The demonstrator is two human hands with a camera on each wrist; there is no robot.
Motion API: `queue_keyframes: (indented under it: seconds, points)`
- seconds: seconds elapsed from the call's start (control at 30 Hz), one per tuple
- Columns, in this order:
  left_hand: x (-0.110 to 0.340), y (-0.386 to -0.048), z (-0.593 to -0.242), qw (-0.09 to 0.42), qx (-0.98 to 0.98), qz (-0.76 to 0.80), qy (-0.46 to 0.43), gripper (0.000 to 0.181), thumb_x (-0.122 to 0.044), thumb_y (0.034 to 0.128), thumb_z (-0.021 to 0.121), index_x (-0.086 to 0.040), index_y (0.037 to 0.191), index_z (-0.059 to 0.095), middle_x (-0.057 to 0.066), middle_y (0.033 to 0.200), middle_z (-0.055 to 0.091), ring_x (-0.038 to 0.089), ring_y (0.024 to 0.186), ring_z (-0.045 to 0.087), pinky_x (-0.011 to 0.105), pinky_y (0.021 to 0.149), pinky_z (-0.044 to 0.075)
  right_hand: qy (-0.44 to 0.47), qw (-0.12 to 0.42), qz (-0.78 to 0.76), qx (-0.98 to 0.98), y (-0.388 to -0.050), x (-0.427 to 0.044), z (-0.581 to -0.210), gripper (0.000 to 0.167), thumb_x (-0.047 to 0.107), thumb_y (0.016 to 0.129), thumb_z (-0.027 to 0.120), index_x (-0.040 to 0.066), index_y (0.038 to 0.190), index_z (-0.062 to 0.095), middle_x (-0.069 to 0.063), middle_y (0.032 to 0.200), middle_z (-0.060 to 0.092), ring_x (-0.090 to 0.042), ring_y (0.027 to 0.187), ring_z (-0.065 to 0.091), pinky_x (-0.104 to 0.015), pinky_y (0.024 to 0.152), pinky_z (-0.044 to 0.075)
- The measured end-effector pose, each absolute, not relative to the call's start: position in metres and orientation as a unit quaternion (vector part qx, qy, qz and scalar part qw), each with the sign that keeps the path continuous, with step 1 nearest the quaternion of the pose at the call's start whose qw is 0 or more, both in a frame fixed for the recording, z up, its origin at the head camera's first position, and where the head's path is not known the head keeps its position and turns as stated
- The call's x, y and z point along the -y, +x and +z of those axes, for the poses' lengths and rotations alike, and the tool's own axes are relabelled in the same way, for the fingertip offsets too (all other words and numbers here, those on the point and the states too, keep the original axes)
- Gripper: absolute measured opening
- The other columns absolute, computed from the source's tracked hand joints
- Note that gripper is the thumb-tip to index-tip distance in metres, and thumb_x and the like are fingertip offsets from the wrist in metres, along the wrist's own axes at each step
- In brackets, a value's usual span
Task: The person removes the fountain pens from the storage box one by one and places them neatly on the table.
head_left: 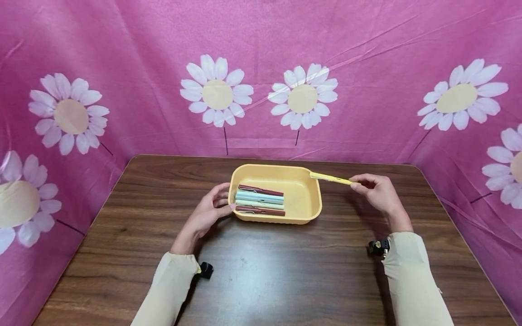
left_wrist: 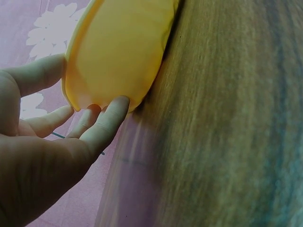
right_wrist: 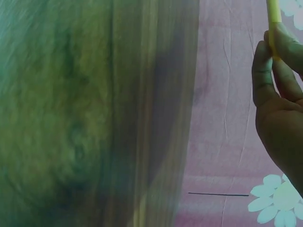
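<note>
Tray (head_left: 303, 200), yellow: on bench (head_left: 253, 280); its left end held by left hand (head_left: 205, 213), thumb at rim, fingers against outer wall.

Contents: at least four pens, side by side at left: dark red pen (head_left: 265, 191), light blue pen (head_left: 263, 198) (possibly two), pale green pen (head_left: 263, 205), second dark red pen (head_left: 264, 211). Right part bare.

Yellow pen (head_left: 332, 178): one, pinched at its right end by right hand (head_left: 378, 194); clip end at tray's far right corner. Long axis left-right, clip end pointing left and slightly away, roughly matching the row.

Progress, judged: row laid; yellow pen alone unplaced.
</note>
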State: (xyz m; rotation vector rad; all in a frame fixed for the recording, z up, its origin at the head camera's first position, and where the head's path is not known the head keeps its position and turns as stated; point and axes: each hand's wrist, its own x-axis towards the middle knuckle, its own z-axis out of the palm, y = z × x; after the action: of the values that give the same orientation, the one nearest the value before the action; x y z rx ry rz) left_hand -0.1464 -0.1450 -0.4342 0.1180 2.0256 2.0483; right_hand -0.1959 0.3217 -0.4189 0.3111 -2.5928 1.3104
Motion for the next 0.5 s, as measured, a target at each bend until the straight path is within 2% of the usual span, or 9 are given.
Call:
queue_keyframes:
  seconds: [0.27,0.5]
  points:
    - [0.145,-0.146,-0.435,0.128,-0.697,0.704,0.04,0.072,0.009,0.0906,0.065,0.0,0.154,0.033,0.031,0.141,0.045,0.044,0.127,0.048,0.025,0.09,0.055,0.079,0.134,0.44,0.884,-0.197,-0.337,-0.425,0.016,0.001,0.089,0.076,-0.005,0.104,0.075,0.012,0.084,0.07,-0.002,0.07,0.054,-0.014,0.054,0.042]
    - [0.145,-0.146,-0.434,0.13,-0.695,0.706,0.04,0.071,0.009,0.0906,0.064,0.001,0.154,0.033,0.031,0.142,0.044,0.044,0.128,0.047,0.027,0.092,0.055,0.066,0.092,0.435,0.893,-0.198,-0.349,-0.432,0.019,0.007,0.092,0.075,-0.006,0.106,0.073,0.014,0.088,0.07,0.0,0.078,0.055,-0.012,0.061,0.045]
